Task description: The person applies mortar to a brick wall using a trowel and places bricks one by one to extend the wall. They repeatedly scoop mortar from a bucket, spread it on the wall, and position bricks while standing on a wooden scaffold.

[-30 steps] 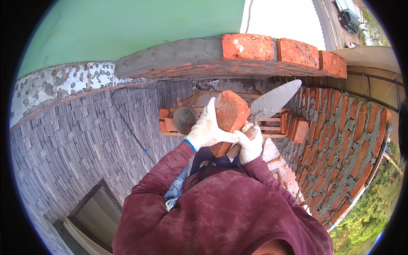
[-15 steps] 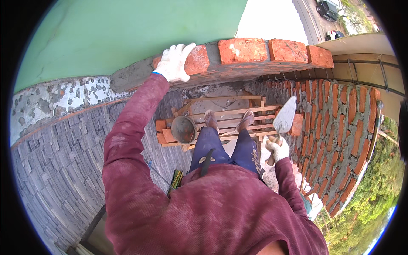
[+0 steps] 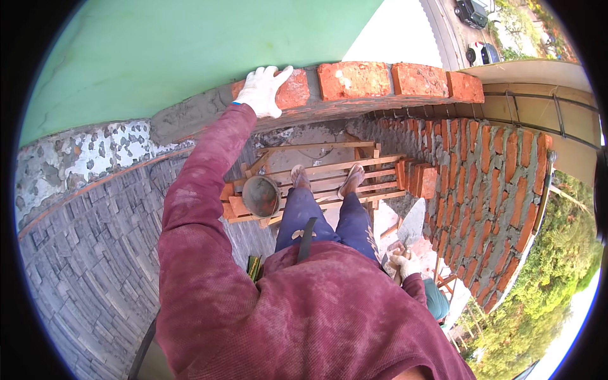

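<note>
My left hand (image 3: 260,92), in a white glove, grips a red brick (image 3: 292,90) at the left end of the brick row on top of the wall. Its fingers lie over the brick's upper side, the thumb lower on the near side. Low at my right side, my gloved right hand (image 3: 405,261) is closed round the handle of a pointed trowel (image 3: 413,221), whose blade points up and away. More bricks (image 3: 354,80) continue the row to the right, with grey mortar (image 3: 187,119) to the left of it.
My feet are on a wooden slat platform (image 3: 329,166). A round bucket (image 3: 261,196) stands at its left end and loose bricks (image 3: 423,180) at its right. A rough brick wall (image 3: 487,190) rises at right, grey stone cladding (image 3: 107,234) at left. A green wall (image 3: 190,50) stands beyond.
My right hand has lowered toward my hip with the trowel. My left hand stays on the same brick. The view has shifted slightly.
</note>
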`<state>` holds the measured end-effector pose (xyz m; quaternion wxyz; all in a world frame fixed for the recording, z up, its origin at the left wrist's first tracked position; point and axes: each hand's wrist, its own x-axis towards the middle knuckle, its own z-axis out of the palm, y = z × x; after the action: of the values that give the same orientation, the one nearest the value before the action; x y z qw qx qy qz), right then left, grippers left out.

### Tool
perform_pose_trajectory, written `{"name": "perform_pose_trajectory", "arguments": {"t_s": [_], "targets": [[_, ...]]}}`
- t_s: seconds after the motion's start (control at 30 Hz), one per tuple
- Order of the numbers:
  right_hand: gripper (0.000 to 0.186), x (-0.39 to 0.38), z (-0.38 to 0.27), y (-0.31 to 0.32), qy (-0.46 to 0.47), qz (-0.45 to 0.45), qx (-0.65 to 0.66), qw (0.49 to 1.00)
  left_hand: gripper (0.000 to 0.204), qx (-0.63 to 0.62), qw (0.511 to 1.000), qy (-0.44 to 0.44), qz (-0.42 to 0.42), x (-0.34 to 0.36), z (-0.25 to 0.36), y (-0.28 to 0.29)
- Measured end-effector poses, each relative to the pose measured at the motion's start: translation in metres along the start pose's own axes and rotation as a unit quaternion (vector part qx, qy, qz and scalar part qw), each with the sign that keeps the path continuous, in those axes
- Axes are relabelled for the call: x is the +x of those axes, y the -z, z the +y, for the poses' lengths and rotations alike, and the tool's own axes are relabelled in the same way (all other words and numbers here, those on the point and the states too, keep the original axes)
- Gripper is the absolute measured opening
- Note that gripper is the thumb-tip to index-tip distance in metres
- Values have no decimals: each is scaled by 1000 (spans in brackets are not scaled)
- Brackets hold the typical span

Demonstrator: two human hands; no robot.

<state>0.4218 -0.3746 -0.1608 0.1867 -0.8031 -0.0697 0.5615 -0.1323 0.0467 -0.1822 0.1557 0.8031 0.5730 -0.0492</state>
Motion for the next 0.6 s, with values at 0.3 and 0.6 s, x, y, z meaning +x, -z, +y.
{"name": "perform_pose_trajectory", "arguments": {"t_s": [0.3, 0.6], "targets": [[31, -30, -111, -74, 93, -41, -89, 991, 118, -17, 999, 17, -24, 2, 3, -3], [52, -111, -286, -199, 509, -103, 125, 845, 89, 5, 992, -8, 127, -15, 15, -24]]}}
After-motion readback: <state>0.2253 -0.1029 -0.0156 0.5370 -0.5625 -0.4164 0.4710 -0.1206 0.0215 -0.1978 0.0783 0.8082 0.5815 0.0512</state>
